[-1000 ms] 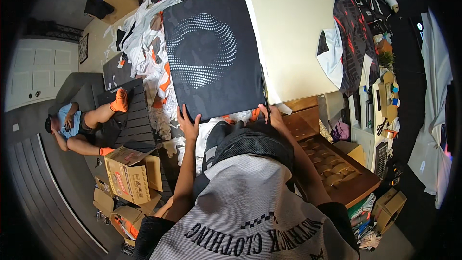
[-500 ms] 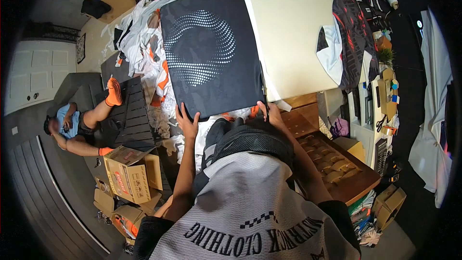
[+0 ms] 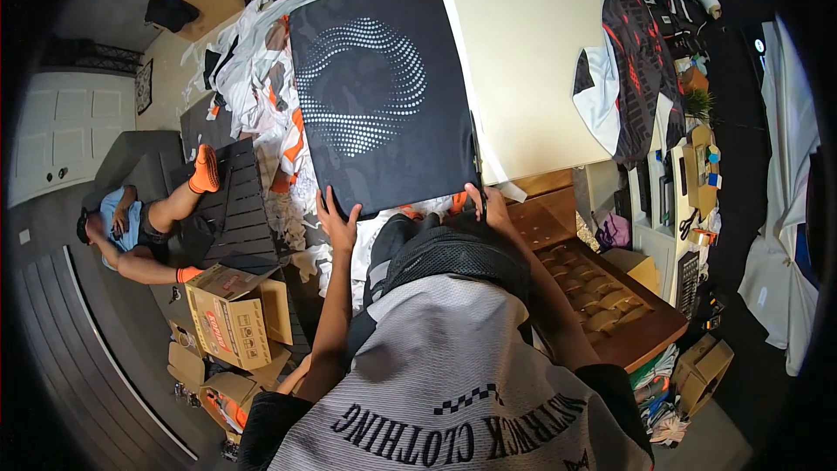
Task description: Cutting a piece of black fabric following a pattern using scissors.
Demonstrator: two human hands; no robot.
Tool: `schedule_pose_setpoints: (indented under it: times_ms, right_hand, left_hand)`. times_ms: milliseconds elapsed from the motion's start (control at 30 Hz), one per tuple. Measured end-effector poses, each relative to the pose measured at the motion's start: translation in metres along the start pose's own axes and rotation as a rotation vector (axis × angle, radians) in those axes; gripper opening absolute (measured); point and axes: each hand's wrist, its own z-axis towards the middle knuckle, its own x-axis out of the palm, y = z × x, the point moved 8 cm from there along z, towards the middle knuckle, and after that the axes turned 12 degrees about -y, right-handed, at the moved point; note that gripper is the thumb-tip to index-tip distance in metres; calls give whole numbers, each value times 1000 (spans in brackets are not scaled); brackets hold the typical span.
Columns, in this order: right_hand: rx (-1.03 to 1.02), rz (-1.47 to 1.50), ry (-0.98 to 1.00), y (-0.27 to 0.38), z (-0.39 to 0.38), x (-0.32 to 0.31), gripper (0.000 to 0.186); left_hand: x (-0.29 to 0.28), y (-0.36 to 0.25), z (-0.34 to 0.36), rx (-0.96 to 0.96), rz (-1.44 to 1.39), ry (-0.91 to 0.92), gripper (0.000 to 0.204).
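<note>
A black panel (image 3: pixel 379 174) printed with a white dotted, wavy ring lies on the work surface beside a cream board (image 3: pixel 523 70). My left hand (image 3: pixel 337 221) touches its lower-left edge with fingers spread. At the lower-right corner, my right hand (image 3: pixel 486 207) is closed on a long, dark tool that looks like scissors (image 3: pixel 477 157), lying along the panel's right edge; its handles are mostly hidden by my fingers. A strip of white paper shows between panel and board, and a dark red-patterned garment piece (image 3: pixel 636 70) lies over the board's right side.
A person (image 3: pixel 122 227) in orange socks reclines on a grey couch at left, behind cardboard boxes (image 3: pixel 231 323). White and orange scraps (image 3: pixel 253 96) pile beside the panel. A wooden chair (image 3: pixel 602 296) stands lower right, beside a white shelf (image 3: pixel 654 209) crowded with small items.
The panel and both my hands appear slightly higher in the picture than a second ago, along with much of the surroundings. The seated person's raised orange-socked foot has shifted slightly up and left.
</note>
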Motion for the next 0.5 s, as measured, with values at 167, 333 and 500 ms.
schedule_pose_setpoints:
  times_ms: [167, 333, 500]
  right_hand:
    - [-47, -62, -48, 10, -3, -2, 53]
    - [-78, -53, -37, 9, -3, -4, 47]
    - [-60, -40, -27, 14, -6, -3, 47]
  left_hand:
    - [2, 7, -1, 19, -5, -20, 81]
    - [0, -3, 0, 18, -46, -14, 82]
    - [0, 3, 0, 16, -70, -36, 82]
